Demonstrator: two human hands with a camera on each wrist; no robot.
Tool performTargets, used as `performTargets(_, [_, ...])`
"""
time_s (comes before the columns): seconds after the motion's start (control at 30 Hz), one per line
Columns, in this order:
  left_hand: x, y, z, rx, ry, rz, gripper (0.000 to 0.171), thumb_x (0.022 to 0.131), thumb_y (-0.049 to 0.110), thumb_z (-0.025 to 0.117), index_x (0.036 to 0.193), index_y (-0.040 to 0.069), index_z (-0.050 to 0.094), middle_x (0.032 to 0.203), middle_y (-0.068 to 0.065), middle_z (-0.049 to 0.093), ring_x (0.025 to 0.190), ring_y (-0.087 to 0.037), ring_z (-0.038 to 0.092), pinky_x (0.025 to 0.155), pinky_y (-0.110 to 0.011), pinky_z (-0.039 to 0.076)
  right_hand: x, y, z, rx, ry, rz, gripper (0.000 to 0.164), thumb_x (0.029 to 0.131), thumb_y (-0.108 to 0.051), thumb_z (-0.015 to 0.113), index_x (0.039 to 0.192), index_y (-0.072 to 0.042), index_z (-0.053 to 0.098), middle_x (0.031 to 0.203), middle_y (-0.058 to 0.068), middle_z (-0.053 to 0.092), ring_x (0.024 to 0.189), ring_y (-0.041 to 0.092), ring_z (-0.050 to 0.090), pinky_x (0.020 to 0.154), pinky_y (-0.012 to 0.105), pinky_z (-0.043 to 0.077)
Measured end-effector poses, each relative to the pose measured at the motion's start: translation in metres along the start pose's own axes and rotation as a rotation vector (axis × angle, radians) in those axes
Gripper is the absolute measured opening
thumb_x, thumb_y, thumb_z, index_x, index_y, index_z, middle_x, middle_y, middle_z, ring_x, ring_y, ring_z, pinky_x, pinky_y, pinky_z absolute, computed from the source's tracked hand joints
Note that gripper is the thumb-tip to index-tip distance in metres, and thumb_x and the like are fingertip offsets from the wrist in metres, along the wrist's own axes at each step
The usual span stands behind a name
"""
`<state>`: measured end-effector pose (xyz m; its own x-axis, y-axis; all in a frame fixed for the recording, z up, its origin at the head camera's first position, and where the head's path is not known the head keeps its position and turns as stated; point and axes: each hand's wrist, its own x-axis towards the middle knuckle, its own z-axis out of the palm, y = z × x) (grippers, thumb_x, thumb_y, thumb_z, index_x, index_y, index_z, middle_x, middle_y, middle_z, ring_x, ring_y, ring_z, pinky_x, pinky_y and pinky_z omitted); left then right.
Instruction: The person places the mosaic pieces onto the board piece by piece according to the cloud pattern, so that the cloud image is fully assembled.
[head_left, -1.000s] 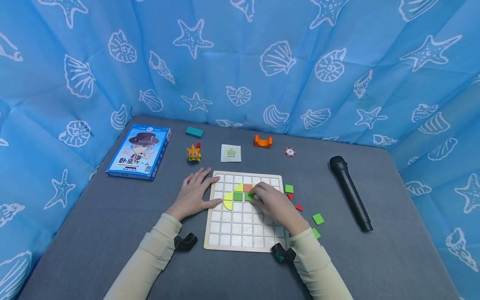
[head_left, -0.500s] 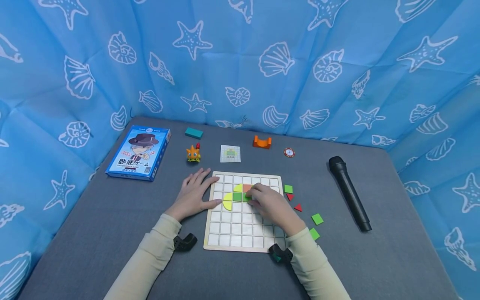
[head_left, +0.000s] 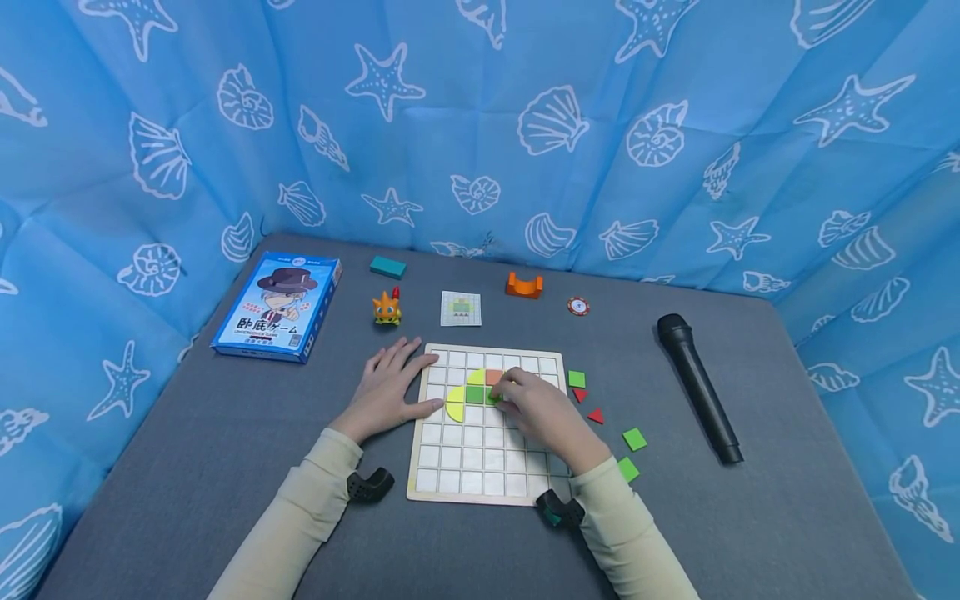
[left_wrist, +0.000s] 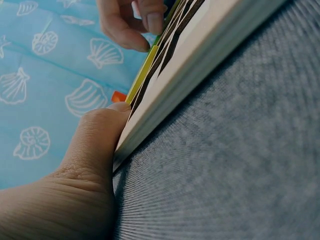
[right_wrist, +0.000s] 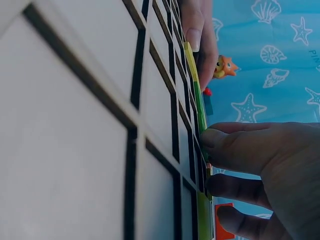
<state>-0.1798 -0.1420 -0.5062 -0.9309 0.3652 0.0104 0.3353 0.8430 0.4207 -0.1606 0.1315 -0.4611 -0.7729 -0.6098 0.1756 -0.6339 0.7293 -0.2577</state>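
A wooden grid board (head_left: 461, 458) with white squares lies before me. My left hand (head_left: 386, 387) rests at its left edge with fingers spread, the thumb tip touching the rim. Over the board's upper middle, my right hand (head_left: 546, 408) pinches a green square tile (head_left: 492, 397) between thumb and fingers, mostly covering it. Another green square tile (head_left: 475, 394) sits directly left of it. Rounded yellow tiles (head_left: 455, 408) lie further left, and an orange square tile (head_left: 494, 377) sits above. In the right wrist view, the right thumb (right_wrist: 220, 140) lies against the green tiles' edge.
Loose green tiles (head_left: 635, 439) and red triangles (head_left: 596, 416) lie right of the board, near a black microphone (head_left: 701, 387). Behind it are a pattern card (head_left: 461, 308), orange toy (head_left: 387, 308), teal block (head_left: 387, 267), orange block (head_left: 524, 285) and poker chip (head_left: 578, 306). A blue game box (head_left: 277, 307) lies left.
The right hand has shifted slightly left with the green square tile, now hiding more of it. The left hand has stayed at the board's edge.
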Motion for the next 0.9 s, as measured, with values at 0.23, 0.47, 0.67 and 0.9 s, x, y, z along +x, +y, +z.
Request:
performTargets(0.23, [0.0, -0.001, 0.001, -0.001, 0.003, 0.001, 0.081, 0.082, 0.07, 0.054, 0.149, 0.028, 0.036, 0.159, -0.007, 0.02, 0.147, -0.03, 0.011, 0.113, -0.059, 0.01, 0.0, 0.0, 0.0, 0.001, 0.007, -0.005, 0.015, 0.084, -0.017, 0.074, 0.099, -0.019, 0.072, 0.101, -0.006, 0.063, 0.086, 0.007, 0.061, 0.076, 0.027, 0.053])
performTargets(0.47, [0.001, -0.002, 0.001, -0.009, 0.012, 0.006, 0.081, 0.082, 0.071, 0.054, 0.148, 0.029, 0.036, 0.159, -0.007, 0.02, 0.147, -0.03, 0.011, 0.113, -0.059, 0.01, -0.005, 0.011, -0.016, -0.008, 0.046, 0.007, 0.016, 0.086, -0.015, 0.072, 0.103, -0.014, 0.072, 0.101, -0.002, 0.063, 0.086, 0.011, 0.061, 0.075, 0.03, 0.054])
performTargets(0.67, [0.001, -0.002, 0.002, -0.007, 0.011, 0.007, 0.081, 0.082, 0.071, 0.054, 0.148, 0.029, 0.035, 0.159, -0.007, 0.019, 0.147, -0.03, 0.011, 0.113, -0.059, 0.01, -0.016, 0.037, -0.038, -0.067, 0.024, 0.134, 0.02, 0.088, -0.013, 0.069, 0.108, -0.009, 0.071, 0.102, 0.004, 0.064, 0.089, 0.017, 0.06, 0.077, 0.036, 0.053])
performTargets(0.9, [0.001, -0.002, 0.002, -0.006, 0.004, 0.001, 0.081, 0.082, 0.07, 0.055, 0.148, 0.028, 0.036, 0.159, -0.007, 0.019, 0.147, -0.03, 0.011, 0.113, -0.058, 0.01, -0.029, 0.065, -0.047, -0.088, -0.047, 0.252, 0.024, 0.087, -0.012, 0.07, 0.111, -0.007, 0.07, 0.106, 0.007, 0.064, 0.094, 0.023, 0.059, 0.078, 0.041, 0.053])
